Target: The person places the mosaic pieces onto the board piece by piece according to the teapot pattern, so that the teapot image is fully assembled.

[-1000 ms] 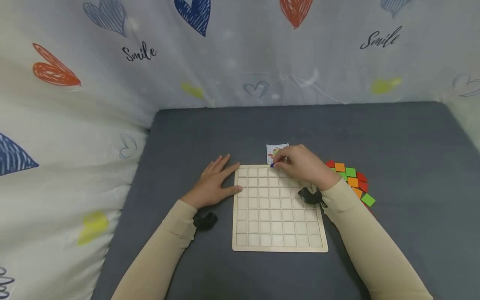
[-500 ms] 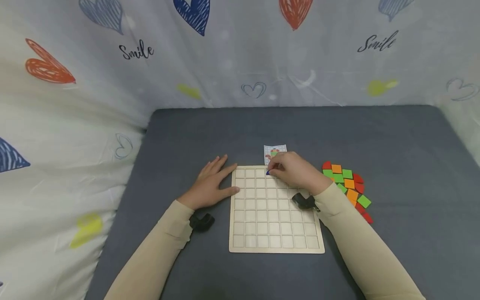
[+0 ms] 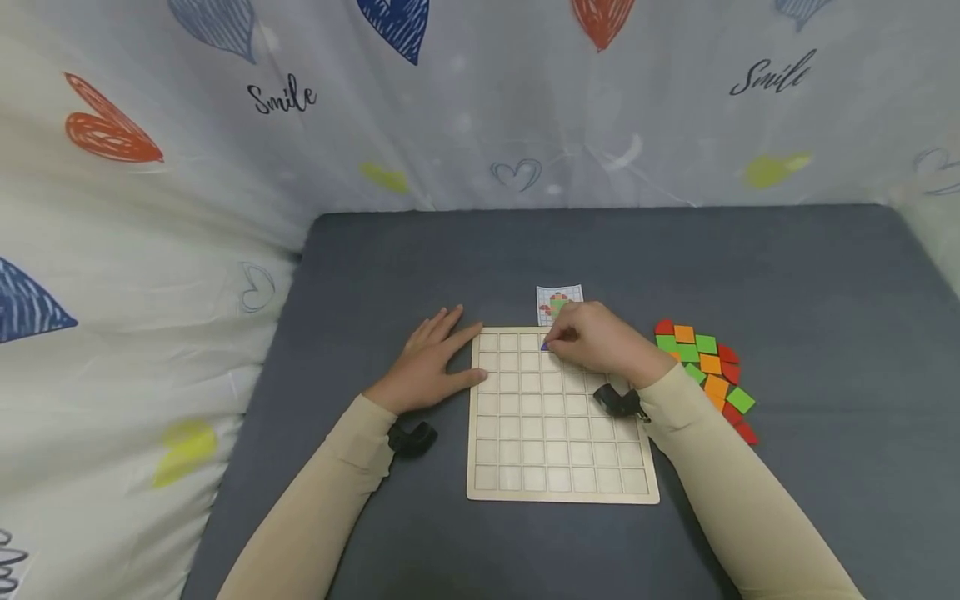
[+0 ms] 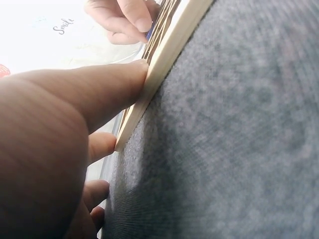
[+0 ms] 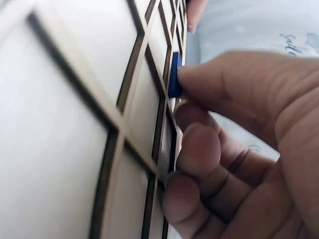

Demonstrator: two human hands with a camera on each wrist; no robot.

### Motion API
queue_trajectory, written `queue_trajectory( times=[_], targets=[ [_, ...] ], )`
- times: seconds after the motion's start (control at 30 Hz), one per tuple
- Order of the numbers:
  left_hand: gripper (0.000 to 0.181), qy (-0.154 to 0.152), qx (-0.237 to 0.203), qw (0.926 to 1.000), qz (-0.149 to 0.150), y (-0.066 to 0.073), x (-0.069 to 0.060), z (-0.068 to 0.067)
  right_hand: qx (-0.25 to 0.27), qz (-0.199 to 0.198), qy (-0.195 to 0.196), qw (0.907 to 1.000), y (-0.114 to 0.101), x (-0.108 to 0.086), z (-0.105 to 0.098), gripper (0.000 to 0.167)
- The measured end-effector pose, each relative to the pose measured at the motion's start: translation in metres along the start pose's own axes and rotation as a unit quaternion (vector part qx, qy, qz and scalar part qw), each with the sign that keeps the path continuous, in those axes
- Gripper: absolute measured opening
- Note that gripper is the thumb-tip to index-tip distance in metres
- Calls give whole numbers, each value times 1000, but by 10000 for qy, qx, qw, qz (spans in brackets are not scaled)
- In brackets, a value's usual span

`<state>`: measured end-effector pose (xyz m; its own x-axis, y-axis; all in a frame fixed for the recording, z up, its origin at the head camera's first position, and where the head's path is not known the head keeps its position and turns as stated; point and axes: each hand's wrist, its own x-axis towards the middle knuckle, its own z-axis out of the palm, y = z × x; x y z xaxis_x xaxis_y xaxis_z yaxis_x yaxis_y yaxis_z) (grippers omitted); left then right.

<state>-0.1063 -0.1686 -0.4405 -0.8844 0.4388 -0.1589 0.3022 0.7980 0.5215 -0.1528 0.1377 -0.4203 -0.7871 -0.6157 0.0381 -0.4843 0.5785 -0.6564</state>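
A pale wooden grid board (image 3: 532, 429) with square recesses lies on the dark table. My right hand (image 3: 600, 342) pinches a small blue tile (image 5: 175, 75) over a cell in the board's far row. In the right wrist view the tile stands at the cell's edge, and the other fingers curl near the board. At the board's far left corner rests my left hand (image 3: 423, 371), fingers spread. Its thumb (image 4: 119, 84) and index finger touch the board's left edge. Just beyond the board lies a small printed card (image 3: 547, 304), partly covered by the right hand.
To the right of the board lie several loose red, orange and green tiles (image 3: 709, 364), partly behind the right forearm. A white printed curtain (image 3: 450, 125) hangs along the table's back and left sides.
My right hand has come slightly nearer from the card's edge, bringing the blue tile down to a far-row cell. The left hand keeps its place on the board.
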Motion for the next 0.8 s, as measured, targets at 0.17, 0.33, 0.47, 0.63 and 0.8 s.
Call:
queue_trajectory(
  times=[0.17, 0.33, 0.47, 0.63, 0.8],
  targets=[
    [80, 25, -31, 10000, 64, 1, 1, 1, -56, -77, -62, 9999, 1, -2, -3, 10],
    [80, 53, -21, 10000, 62, 1, 2, 1, -87, 98, -101, 9999, 0, -1, -5, 11],
    [80, 86, -28, 9999, 68, 1, 4, 0, -184, 112, -60, 9997, -3, -1, -8, 11],
    [80, 23, -47, 10000, 65, 2, 5, 1, -136, 163, -9, 9998, -7, -2, -7, 13],
    [81, 34, -70, 10000, 24, 1, 1, 1, 0, 283, -5, 9996, -8, -3, -4, 12]
  ],
)
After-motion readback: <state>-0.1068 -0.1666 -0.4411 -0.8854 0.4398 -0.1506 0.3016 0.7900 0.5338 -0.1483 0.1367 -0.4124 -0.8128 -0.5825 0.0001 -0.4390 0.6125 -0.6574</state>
